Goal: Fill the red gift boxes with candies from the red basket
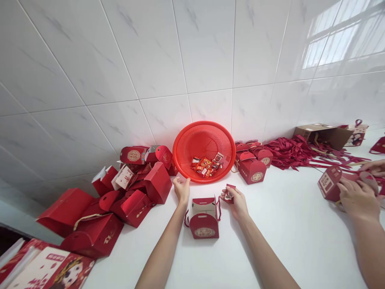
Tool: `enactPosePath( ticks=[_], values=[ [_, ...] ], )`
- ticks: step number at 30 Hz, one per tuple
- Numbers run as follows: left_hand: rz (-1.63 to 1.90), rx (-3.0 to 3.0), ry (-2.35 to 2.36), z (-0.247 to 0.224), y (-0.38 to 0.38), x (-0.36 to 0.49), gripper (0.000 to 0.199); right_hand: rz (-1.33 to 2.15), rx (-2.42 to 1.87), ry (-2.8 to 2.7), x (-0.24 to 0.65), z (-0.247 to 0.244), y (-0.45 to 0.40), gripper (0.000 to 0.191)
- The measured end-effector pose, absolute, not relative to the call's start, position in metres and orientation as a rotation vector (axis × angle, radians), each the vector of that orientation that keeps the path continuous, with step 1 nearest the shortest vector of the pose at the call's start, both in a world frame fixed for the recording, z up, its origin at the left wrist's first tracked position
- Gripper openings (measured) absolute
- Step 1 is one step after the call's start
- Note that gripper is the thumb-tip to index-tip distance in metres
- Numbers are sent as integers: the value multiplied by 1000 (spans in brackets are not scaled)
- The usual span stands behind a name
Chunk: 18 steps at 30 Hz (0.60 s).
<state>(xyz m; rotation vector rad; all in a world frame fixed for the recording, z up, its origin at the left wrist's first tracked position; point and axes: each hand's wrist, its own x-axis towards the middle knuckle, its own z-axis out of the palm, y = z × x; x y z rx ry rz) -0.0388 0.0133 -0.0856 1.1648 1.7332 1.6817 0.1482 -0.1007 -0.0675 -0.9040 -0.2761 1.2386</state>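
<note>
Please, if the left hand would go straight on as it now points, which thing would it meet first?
Probably the near rim of the red basket, just ahead of the left hand; depth is unclear, so they may be touching.

Tiled wall (210, 52): bright, cool daylight, dimmer toward lower left
Window reflection (339, 44): strong glare, upper right
Bench (288, 241): evenly lit
Right forearm (266, 249): soft shadow along its inner side
Grout lines (162, 96): slanted by wide-angle distortion
</note>
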Motion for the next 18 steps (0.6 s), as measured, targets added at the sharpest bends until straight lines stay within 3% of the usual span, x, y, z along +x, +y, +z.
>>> enactPosePath(
  ticks=[4, 7, 14, 18],
  values=[
    [1751, 1354, 1635, -77, 5, -35, 13, 1253, -918, -238, 148, -74, -97, 28],
    [1615, 1729, 1391, -65, 4, -25, 3, 1266, -923, -206, 149, -77, -95, 22],
    [968, 2355, 1205, -45, 22, 3, 16, 1280, -860, -206, 156, -73, -95, 13],
    [817, 2464, 1321, -52, 30, 19, 26, 1293, -843, -207, 157, -71, -95, 14]
  ],
)
